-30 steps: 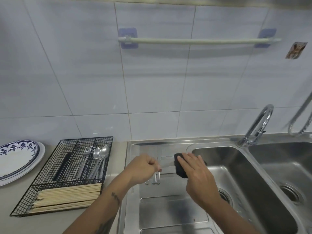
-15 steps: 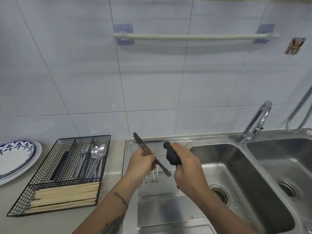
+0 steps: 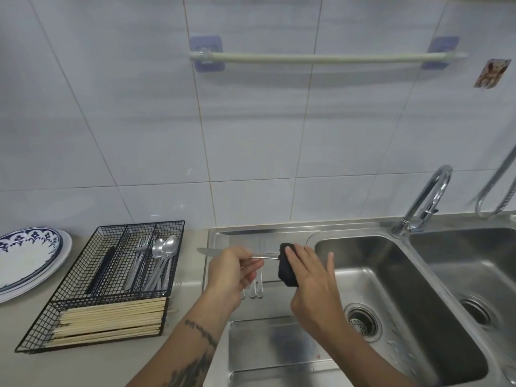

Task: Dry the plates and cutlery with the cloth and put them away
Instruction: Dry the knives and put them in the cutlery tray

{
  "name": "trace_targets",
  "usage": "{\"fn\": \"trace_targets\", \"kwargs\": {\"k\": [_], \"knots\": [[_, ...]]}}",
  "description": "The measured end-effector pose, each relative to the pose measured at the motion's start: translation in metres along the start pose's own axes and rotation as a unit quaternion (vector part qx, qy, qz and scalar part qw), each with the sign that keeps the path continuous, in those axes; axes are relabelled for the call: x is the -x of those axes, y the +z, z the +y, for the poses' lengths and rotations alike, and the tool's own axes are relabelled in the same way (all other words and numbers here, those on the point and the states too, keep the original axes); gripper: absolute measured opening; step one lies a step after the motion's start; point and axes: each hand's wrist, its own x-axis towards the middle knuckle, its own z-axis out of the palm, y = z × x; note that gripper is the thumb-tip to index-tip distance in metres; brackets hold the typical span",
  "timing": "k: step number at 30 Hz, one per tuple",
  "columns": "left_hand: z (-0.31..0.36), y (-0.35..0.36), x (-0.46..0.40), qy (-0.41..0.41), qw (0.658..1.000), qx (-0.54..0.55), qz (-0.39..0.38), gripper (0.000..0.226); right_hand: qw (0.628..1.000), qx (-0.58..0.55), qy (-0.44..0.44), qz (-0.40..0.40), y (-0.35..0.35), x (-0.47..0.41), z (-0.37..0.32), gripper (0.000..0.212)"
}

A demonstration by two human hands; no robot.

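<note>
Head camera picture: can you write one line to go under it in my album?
Left hand holds a table knife while the right hand wipes it with a dark cloth over the sink.

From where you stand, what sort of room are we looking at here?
Most likely a home kitchen, at the washing-up spot. A stainless double sink with a curved tap is set into the counter under a white tiled wall, and beside it a black wire tray holds cutlery and chopsticks, with patterned plates next to it.
</note>
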Motion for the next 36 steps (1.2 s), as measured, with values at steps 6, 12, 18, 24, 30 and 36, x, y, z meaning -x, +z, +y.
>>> {"fn": "trace_targets", "kwargs": {"k": [6,12,18,24,30,36], "knots": [[0.004,0.012,0.008,-0.040,0.998,0.007,-0.046,0.014,0.995,-0.064,-0.074,0.035,0.002,0.003,-0.012,0.079],[0.000,0.003,0.011,-0.048,0.991,0.014,-0.123,0.013,0.993,-0.118,-0.002,0.031,-0.003,-0.007,0.010,0.059],[-0.004,0.010,0.003,0.067,0.992,-0.073,-0.073,0.013,0.994,-0.078,-0.026,0.068,-0.011,-0.010,0.000,0.063],[-0.010,0.003,-0.002,0.033,0.998,-0.031,-0.045,0.011,0.996,0.035,-0.085,0.001,0.004,-0.001,-0.008,0.085],[-0.016,-0.006,-0.008,0.044,0.999,-0.014,-0.028,0.012,0.997,0.027,-0.078,0.001,0.008,-0.001,-0.012,0.088],[-0.010,-0.015,-0.020,0.058,0.998,-0.022,0.003,0.009,0.996,0.040,-0.069,-0.040,0.012,-0.006,0.000,0.089]]}}
